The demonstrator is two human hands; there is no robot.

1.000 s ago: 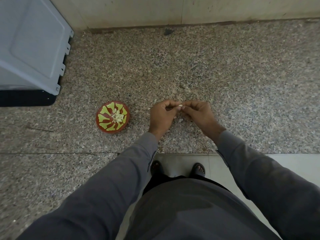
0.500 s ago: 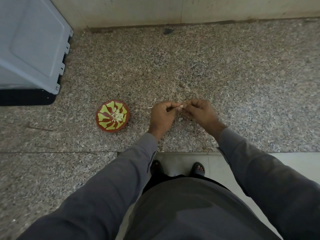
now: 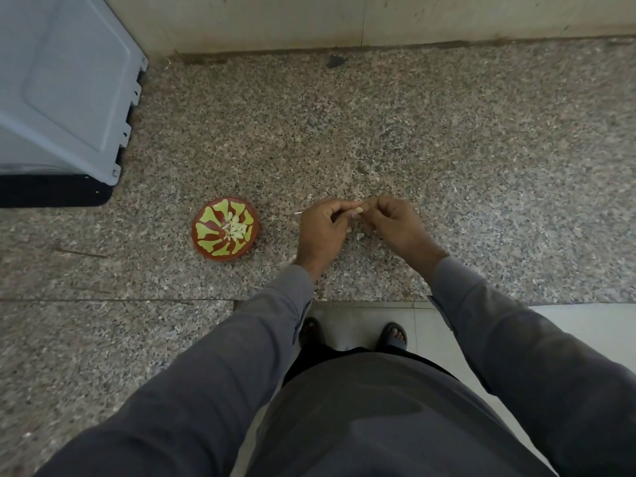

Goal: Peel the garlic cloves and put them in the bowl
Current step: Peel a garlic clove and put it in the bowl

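Note:
A small pale garlic clove (image 3: 358,210) is pinched between the fingertips of my left hand (image 3: 323,230) and my right hand (image 3: 395,223), which meet above the speckled stone counter. Both hands have curled fingers. A red bowl with a yellow-green pattern (image 3: 206,232) stands on the counter to the left of my left hand, and several peeled cloves (image 3: 236,228) lie in it. A scrap of garlic skin (image 3: 360,236) lies on the counter below my hands.
A grey plastic appliance (image 3: 65,91) on a black base stands at the back left. The wall (image 3: 344,18) runs along the counter's far edge. The counter's front edge (image 3: 344,301) is near my wrists, with the floor and my feet below.
My hands have stayed together at the clove with small finger movements. The bowl has not moved.

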